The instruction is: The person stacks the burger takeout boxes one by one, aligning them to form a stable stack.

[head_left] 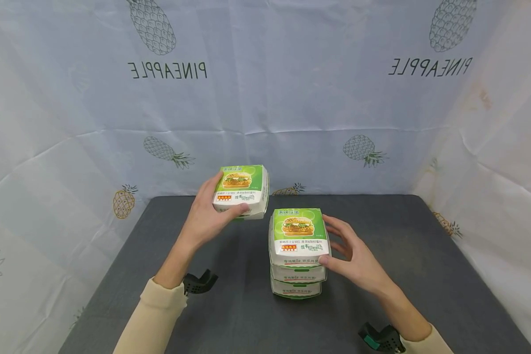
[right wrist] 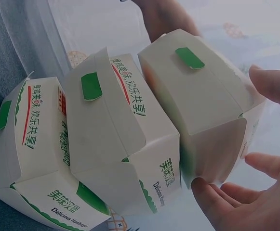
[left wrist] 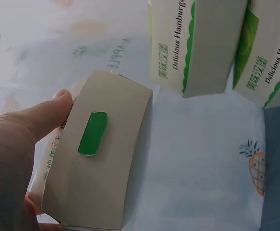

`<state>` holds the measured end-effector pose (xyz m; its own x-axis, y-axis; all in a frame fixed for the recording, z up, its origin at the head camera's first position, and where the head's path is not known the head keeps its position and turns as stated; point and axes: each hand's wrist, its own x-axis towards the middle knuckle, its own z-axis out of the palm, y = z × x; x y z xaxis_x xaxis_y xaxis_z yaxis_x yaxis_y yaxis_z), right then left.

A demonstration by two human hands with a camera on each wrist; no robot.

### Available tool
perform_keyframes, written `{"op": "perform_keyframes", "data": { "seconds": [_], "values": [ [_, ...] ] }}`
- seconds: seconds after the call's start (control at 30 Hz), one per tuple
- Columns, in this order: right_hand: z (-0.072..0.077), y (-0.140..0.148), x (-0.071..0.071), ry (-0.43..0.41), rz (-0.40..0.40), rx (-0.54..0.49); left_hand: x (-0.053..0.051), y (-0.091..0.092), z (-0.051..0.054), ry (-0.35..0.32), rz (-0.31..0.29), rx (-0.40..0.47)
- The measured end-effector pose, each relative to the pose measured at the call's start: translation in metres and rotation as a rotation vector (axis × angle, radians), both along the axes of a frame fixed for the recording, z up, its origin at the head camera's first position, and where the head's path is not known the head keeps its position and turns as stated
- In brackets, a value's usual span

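My left hand (head_left: 208, 211) holds a green-and-white hamburger box (head_left: 241, 189) off the table, left of the stack, with the thumb along its front. In the left wrist view this held box (left wrist: 99, 168) shows a plain side with a green tab. Three similar boxes stand stacked on the dark table (head_left: 380, 246). At the top hamburger box (head_left: 298, 231), my right hand (head_left: 354, 255) grips the right side, thumb at the front corner and fingers toward the back. Below it are the middle box (right wrist: 115, 130) and the bottom box (right wrist: 38, 144).
A pale cloth (head_left: 265, 98) printed with pineapples and mirrored lettering hangs behind the table and along both sides. Black straps circle both wrists, the left strap (head_left: 199, 282) and the right strap (head_left: 380, 338), below light sleeves.
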<state>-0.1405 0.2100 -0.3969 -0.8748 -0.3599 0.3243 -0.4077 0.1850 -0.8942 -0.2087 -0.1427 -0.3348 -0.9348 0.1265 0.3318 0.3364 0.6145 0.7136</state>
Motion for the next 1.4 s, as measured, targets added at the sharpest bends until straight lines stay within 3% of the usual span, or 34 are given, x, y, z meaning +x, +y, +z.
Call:
{"op": "perform_keyframes", "data": {
  "seconds": [0.53, 1.4],
  "values": [
    [0.0, 0.0, 0.0, 0.013, 0.003, -0.005, 0.015, 0.018, 0.018, 0.043, -0.064, 0.036],
    [-0.001, 0.0, 0.001, 0.016, 0.001, -0.006, 0.032, 0.05, 0.02, 0.038, -0.173, 0.038]
  ]
}}
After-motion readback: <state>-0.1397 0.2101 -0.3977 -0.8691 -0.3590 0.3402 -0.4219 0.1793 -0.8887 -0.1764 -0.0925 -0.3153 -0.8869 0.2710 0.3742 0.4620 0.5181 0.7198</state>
